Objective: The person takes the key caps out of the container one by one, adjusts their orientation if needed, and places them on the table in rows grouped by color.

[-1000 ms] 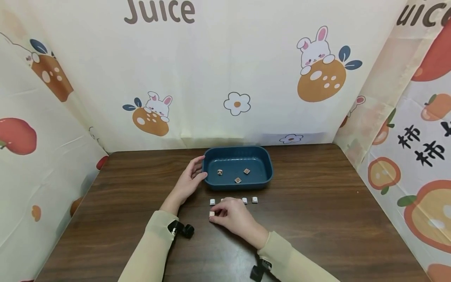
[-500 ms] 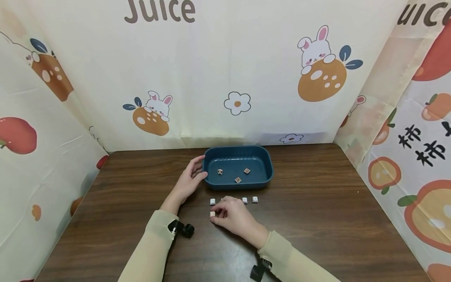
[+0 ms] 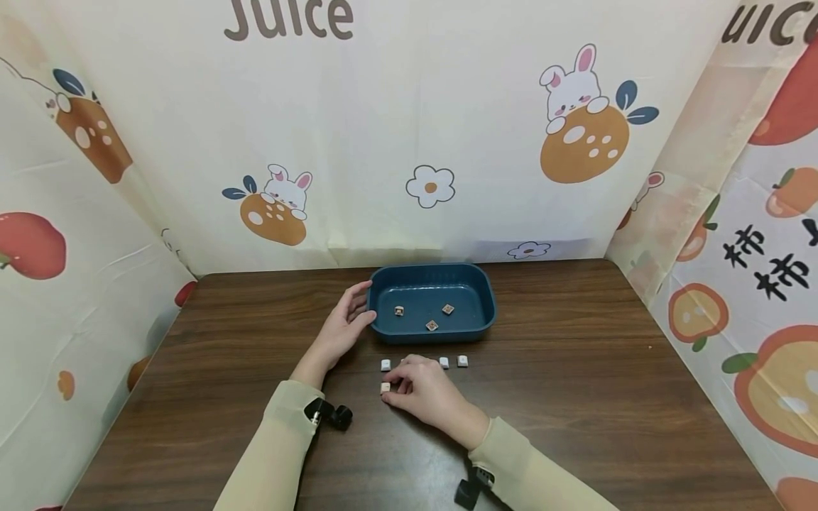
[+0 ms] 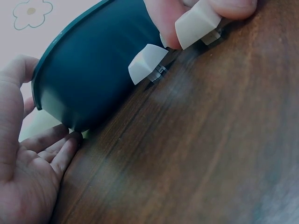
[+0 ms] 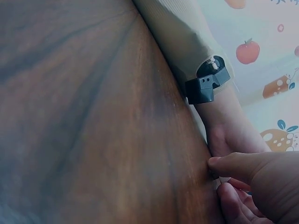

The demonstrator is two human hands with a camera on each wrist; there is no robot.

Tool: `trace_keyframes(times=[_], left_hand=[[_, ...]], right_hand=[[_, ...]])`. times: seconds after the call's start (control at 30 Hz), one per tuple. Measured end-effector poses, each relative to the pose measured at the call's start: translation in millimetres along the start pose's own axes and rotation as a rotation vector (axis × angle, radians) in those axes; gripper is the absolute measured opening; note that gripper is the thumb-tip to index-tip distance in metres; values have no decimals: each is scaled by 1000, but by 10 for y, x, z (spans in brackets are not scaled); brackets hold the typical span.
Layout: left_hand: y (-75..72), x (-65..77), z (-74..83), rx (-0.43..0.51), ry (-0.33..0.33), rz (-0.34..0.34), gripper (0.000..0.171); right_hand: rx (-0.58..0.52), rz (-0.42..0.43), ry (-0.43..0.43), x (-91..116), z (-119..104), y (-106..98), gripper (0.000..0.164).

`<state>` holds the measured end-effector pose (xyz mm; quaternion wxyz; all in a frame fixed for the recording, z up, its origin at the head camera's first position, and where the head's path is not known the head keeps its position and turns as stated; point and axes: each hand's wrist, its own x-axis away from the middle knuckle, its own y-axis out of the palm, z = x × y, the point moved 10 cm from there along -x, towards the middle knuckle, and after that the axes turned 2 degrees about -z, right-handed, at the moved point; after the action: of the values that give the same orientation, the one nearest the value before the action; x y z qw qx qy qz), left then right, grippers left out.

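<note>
A dark blue tray (image 3: 486, 305) stands mid-table with three small keycaps (image 3: 432, 325) in it. My left hand (image 3: 359, 304) rests against the tray's left wall, fingers relaxed; the left wrist view shows this hand (image 4: 28, 158) beside the tray (image 4: 93, 70). In front of the tray my right hand (image 3: 391, 389) pinches a cream keycap (image 3: 385, 387) on the wood. The same pinched keycap (image 4: 196, 23) appears up close, next to a white keycap (image 4: 147, 63). In the right wrist view my right hand (image 5: 219, 179) has its curled fingertips (image 5: 233, 163) on the tabletop.
Three more white keycaps (image 3: 385, 365) (image 3: 444, 363) (image 3: 462, 361) lie in a row before the tray; my right hand may hide others. The brown wooden table (image 3: 575, 397) is walled in by printed fabric (image 3: 415, 142) at the back and both sides.
</note>
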<state>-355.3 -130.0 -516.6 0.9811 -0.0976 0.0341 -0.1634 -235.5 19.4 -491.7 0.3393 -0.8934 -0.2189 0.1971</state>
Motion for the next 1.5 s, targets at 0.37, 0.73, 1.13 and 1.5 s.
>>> trace_keyframes(times=[0.37,0.73,1.13,1.5], left_hand=[[3,9,20,-11,9,-1,61],[8,8,14,-8,9,1,62],[2,6,15,-9,4,7,61],[4,0,5,-4,12,-1,62]], right_hand=[[-19,-19,-6,0,4,-3,19],[-78,-45,20,12,13,-20,25],[-129,-72,49,0,10,-79,24],[-137,-38,-17,-14,-110,-321,22]])
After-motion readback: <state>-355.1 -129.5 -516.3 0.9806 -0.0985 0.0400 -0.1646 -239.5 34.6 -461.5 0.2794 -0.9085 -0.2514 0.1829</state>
